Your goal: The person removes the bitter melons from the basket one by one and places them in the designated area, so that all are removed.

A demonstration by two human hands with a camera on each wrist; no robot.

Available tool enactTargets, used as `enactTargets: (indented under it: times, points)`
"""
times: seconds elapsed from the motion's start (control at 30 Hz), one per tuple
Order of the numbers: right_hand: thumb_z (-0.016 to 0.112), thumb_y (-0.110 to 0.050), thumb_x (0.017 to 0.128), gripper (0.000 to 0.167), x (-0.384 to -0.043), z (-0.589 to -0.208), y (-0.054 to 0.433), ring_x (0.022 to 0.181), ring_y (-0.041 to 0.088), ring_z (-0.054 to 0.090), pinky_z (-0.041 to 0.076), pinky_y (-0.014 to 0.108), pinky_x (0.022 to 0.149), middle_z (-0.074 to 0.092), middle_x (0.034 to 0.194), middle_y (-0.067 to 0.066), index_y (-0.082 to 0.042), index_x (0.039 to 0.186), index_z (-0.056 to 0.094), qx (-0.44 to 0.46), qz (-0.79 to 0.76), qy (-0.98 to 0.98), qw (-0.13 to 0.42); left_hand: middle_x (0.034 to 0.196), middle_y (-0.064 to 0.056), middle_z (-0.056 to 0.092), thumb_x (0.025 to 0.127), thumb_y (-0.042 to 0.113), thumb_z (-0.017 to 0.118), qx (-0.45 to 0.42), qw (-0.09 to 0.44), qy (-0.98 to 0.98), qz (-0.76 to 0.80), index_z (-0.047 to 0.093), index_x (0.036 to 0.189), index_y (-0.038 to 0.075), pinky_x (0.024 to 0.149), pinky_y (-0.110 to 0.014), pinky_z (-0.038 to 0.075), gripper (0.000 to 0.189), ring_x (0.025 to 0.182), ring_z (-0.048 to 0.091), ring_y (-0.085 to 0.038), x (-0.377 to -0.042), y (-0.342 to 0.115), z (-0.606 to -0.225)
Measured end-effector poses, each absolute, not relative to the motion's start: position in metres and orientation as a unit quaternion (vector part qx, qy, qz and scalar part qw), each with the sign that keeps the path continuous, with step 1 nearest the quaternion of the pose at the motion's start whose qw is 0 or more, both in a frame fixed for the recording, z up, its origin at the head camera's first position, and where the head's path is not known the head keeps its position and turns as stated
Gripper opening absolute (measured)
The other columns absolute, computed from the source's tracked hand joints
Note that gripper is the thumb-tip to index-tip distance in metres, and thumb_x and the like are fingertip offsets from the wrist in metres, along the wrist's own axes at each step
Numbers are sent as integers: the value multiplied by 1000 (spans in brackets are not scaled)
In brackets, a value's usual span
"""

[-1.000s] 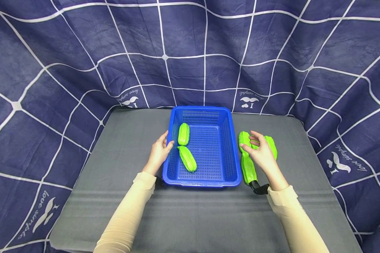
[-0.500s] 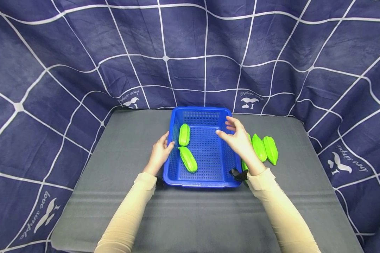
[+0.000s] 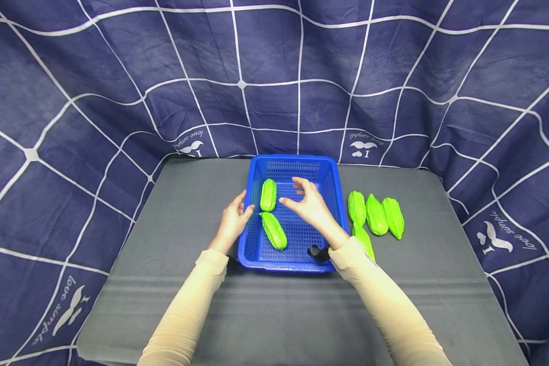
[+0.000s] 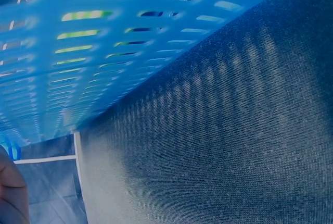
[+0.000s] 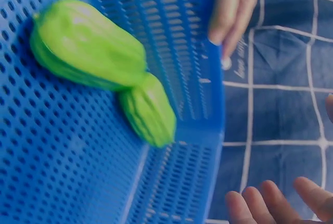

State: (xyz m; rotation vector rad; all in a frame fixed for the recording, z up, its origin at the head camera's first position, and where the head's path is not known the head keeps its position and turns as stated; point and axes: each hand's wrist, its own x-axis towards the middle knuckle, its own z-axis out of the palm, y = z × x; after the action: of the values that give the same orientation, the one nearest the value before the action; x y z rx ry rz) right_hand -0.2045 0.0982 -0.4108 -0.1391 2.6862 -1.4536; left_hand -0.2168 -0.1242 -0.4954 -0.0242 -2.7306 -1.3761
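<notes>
two green fruits (image 3: 274, 232) noted in one basket (image 3: 279, 266), four loose fruits (image 3: 376, 216) outside; left hand (image 3: 232, 218), right hand (image 3: 313, 208): fingers (image 3: 304, 183) apart.

**Six green vegetables (image 3: 377, 216), one blue basket (image 3: 279, 267)**

Two green vegetables lie inside the blue basket, at its 8 and 10 o'clock; four more lie on the single grey table (image 3: 283, 315) toward 3 o'clock. One left hand (image 3: 233, 218) at 9 o'clock and one right hand (image 3: 312, 206) over the basket make two, with two cream sleeves (image 3: 185, 310).
</notes>
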Motion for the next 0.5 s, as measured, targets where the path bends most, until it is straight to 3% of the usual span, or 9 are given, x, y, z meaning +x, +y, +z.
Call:
enactTargets:
  times: [0.5]
  points:
    - [74,-29,85,72,-219,-435,69,124,40,54,46,49,101,52,137,26,3,142,44,-107,-388,904,142,89,-13,60,93,18,65,-15,48,-893,-447,47,145,2,70,-33,47,56,76,56,-22,-217,-126,-496]
